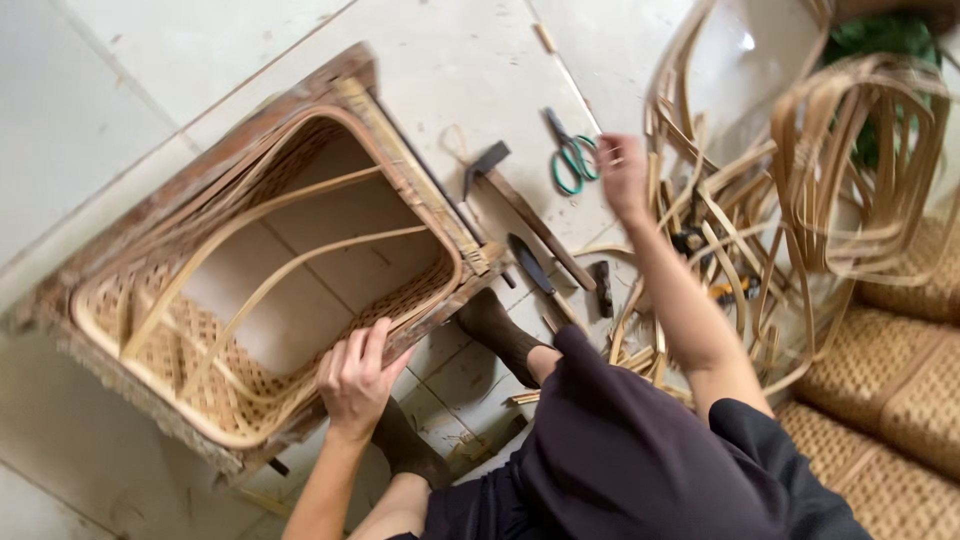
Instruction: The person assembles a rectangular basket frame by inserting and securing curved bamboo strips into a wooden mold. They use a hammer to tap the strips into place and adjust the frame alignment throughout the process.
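The woven bamboo basket (270, 290) lies on its side on the tiled floor (100, 90), with its open mouth turned up toward the camera, and I use it as the landmark for everything else. Its long axis runs from the lower left to the upper right of the view.

The left hand (352, 378) rests on the near rim of the basket, at the lower right part of the mouth. The fingers are curled over the rim strip and grip it; the hand is closed around the rim, not flat. The two feet in dark socks (500, 335) press against the same side of the basket, one just beside the left hand and one further right.

The right hand (622, 172) is stretched out well away from the basket, to its right, above the pile of loose bamboo strips (740, 230). It looks half closed and seems to pinch a thin strip, but the picture is blurred there, so I cannot tell surely whether it holds something.

Between the basket and the right hand, on the floor, lie the green-handled scissors (573, 160), a hammer (520, 205) and a dark knife (535, 268). The scissors are just beside the right hand; the hammer and knife are nearer to the basket. So the left hand is the one at the basket, and the right hand is the one at the strips.
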